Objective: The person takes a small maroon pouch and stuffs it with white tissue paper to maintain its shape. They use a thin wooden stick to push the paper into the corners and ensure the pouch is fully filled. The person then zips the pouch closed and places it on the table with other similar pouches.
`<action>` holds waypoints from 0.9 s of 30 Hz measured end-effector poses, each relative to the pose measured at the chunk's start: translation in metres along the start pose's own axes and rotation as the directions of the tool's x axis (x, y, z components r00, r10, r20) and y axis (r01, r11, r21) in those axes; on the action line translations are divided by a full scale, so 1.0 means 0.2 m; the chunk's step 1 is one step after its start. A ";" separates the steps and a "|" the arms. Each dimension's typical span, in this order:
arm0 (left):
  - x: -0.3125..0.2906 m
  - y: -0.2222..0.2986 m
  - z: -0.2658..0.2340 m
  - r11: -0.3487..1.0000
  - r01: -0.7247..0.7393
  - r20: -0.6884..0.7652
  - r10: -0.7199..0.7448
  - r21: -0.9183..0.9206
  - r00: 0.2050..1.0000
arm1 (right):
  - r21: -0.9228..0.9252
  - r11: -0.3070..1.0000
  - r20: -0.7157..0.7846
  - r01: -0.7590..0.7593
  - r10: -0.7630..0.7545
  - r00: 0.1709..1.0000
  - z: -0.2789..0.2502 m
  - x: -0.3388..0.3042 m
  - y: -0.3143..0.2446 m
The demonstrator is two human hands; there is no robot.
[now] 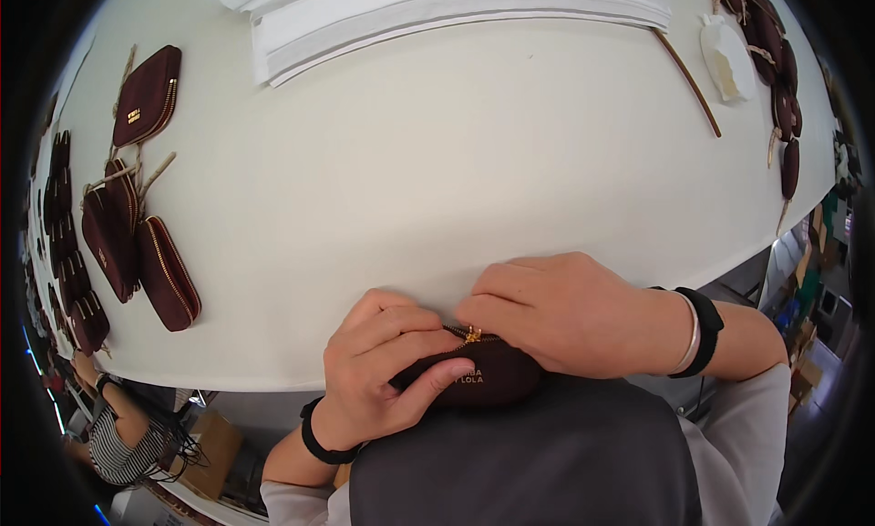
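A: Holding what, exactly?

B: A dark maroon pouch (pixel 474 380), pinned at the near edge of the white counter (pixel 437 180). The left hand (pixel 383 362) was clamped round its body; the right hand (pixel 556 312) pinched at the gold zip pull (pixel 472 335), just above that grip.

A: Advice?

B: I'd judge steady tension mattered: body held still, pull drawn straight along the teeth.

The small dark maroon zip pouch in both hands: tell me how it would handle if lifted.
The small dark maroon zip pouch probably gives a little: the left hand wraps round it, thumb pressing its front. Likely light, since fingers of the right hand alone steady it. Flat-sided, so unlikely to roll.
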State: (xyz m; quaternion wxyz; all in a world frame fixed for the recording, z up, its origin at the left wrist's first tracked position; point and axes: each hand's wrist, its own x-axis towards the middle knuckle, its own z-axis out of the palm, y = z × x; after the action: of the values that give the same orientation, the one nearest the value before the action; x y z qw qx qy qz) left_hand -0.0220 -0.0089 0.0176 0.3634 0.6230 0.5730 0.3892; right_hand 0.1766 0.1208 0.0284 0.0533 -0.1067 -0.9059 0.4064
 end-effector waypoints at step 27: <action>-0.18 0.24 0.17 0.970 -0.243 0.124 0.242 -0.008 0.962 | -0.109 0.979 -0.512 0.170 -0.202 0.835 0.18 -0.55 -0.22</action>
State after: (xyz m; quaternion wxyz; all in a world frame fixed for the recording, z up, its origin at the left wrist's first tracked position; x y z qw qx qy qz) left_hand 0.0273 -0.0492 0.0431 0.3456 0.7127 0.4702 0.3893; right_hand 0.2706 0.0400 0.0353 0.3324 -0.1259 -0.8752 0.3282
